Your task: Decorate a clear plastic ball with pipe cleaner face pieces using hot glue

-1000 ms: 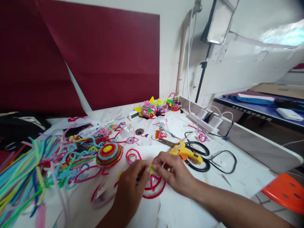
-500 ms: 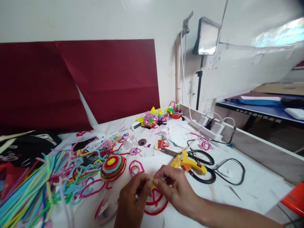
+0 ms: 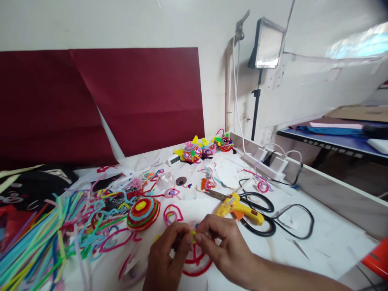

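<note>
At the desk's (image 3: 318,238) near edge, my left hand (image 3: 165,258) and right hand (image 3: 224,246) pinch a yellow pipe-cleaner piece (image 3: 193,233) between closed fingertips above a red loop (image 3: 197,270), glue gun (image 3: 239,207) at two o'clock; shaping seems in hand, and the next move calls for a steady twist.

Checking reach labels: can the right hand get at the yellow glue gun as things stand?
Probably yes. The glue gun lies on the table just beyond the right hand, with nothing between. Only catch: it and the left hand both pinch a small yellow piece.
</note>
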`<action>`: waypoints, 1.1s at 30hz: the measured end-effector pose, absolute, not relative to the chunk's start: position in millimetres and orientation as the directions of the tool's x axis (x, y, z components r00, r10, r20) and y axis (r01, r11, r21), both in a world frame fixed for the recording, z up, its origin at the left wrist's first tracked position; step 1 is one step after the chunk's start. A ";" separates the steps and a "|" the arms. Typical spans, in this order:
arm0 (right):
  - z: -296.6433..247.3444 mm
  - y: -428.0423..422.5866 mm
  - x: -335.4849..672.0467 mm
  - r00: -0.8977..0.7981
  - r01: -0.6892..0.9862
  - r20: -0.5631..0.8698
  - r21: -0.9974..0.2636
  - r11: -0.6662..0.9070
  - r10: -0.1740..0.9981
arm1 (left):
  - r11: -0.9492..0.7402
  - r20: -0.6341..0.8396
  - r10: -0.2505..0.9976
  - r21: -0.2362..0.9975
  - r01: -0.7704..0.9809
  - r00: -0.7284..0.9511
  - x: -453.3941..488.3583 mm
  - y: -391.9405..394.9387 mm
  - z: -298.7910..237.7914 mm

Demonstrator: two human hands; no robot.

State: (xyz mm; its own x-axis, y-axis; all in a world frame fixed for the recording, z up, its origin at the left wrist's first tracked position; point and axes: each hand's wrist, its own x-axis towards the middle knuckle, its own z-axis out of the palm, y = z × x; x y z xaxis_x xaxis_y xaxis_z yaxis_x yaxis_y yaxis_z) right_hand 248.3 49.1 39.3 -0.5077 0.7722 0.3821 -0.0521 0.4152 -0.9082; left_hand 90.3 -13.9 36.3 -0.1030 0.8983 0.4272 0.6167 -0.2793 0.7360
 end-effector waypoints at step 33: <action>32.4 55.4 248.4 -0.532 -0.088 0.328 -0.938 0.335 0.780 | -0.275 0.526 0.836 0.648 0.710 -0.156 100.9 -16.5 34.7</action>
